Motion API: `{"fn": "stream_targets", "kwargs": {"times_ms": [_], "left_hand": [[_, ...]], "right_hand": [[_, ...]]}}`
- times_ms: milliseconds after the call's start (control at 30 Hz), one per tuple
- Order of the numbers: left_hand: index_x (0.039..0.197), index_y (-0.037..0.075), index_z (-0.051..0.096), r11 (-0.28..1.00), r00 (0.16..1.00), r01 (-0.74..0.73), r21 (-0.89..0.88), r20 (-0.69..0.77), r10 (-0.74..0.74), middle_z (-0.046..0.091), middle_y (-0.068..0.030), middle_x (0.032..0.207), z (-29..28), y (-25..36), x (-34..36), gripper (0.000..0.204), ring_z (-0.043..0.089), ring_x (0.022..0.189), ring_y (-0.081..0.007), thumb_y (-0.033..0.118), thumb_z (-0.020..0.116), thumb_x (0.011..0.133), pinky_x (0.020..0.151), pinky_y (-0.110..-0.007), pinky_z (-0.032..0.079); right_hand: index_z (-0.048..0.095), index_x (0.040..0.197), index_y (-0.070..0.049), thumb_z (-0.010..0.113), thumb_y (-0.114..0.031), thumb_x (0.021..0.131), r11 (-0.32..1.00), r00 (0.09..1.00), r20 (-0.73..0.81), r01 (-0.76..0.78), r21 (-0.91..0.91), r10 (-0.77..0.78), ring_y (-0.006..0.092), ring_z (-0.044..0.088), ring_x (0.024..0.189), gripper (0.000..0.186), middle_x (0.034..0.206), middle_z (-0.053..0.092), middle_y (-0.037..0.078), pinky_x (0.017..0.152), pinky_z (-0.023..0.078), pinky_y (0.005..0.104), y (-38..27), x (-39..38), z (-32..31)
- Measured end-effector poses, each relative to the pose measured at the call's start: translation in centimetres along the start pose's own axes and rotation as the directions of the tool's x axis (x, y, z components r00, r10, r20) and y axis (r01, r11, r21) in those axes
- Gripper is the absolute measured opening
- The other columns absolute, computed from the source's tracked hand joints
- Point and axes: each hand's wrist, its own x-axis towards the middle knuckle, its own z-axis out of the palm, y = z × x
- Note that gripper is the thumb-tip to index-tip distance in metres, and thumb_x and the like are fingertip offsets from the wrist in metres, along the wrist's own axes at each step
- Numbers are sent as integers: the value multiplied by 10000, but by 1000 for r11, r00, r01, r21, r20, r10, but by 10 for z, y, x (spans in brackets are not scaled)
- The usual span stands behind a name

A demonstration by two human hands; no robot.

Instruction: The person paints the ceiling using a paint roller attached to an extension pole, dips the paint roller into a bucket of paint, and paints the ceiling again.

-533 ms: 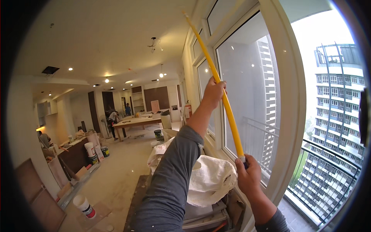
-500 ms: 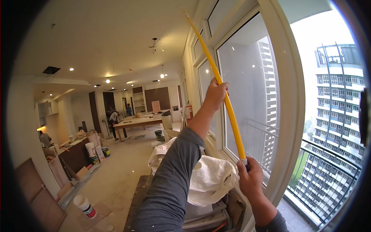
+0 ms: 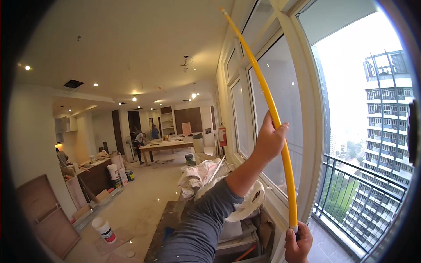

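A long yellow pole point(image 3: 263, 85) slants up in front of the window frame, its far tip close to the ceiling. My left hand point(image 3: 272, 136) is wrapped round it about midway, the grey-sleeved arm stretched out. Down at the pole's lower end, by a pale collar and dark grip, my right hand point(image 3: 299, 245) is closed on it. The glass window point(image 3: 275, 74) stands just behind the pole. What the far tip carries, if anything, is too small to make out.
White sacks point(image 3: 204, 175) lie on stacked material below the window. A white bucket point(image 3: 104, 230) stands on the floor at left. Further back are a wooden worktable point(image 3: 169, 143), a fire extinguisher point(image 3: 222, 135) and people. A balcony railing point(image 3: 351, 184) is at right.
Both hands have come down and to the right, and the pole's lower end has dropped with them. The view has shifted slightly. Both hands still grip the pole.
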Motion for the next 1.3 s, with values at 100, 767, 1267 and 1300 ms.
{"fn": "stream_targets", "kwargs": {"times_ms": [100, 767, 1267, 1300], "left_hand": [[1385, -6, 401, 998, 998, -46, -36, 31, 47, 516, -21, 833, 27, 34, -33, 476, 562, 644, -104, 129, 600, 974, 579, -268, 508], [1589, 21, 39, 991, 947, -66, -116, 306, 98, 477, -29, 932, 119, 141, -164, 789, 496, 746, -71, 216, 571, 1038, 662, -229, 464], [1589, 16, 72, 991, 963, -73, -116, 249, 100, 479, -19, 910, 111, 146, -177, 759, 478, 730, -53, 168, 565, 1032, 650, -216, 443], [1585, 16, 100, 988, 967, -73, -136, 233, 103, 482, -17, 913, 108, 146, -172, 736, 482, 735, -50, 161, 562, 1030, 652, -217, 444]], "right_hand": [[605, 1262, -12, 642, -143, 1004, 996, 997, -20, -76, 44, 77, 12, 450, 618, 292, 774, 548, -61, 550, 360, 176, -25, -36, -24], [566, 1235, 44, 634, -193, 1001, 995, 999, -45, 11, -100, -15, 63, 481, 604, 340, 757, 554, 5, 541, 409, 211, -48, -185, -140], [597, 1166, 35, 645, -198, 1005, 998, 998, -27, -60, 35, 61, 58, 468, 612, 288, 751, 557, -8, 543, 385, 204, -60, -190, -127], [596, 1168, 32, 639, -192, 1008, 997, 997, -6, -78, 28, 78, 57, 460, 606, 279, 743, 546, -15, 540, 382, 204, -65, -186, -124]]}}
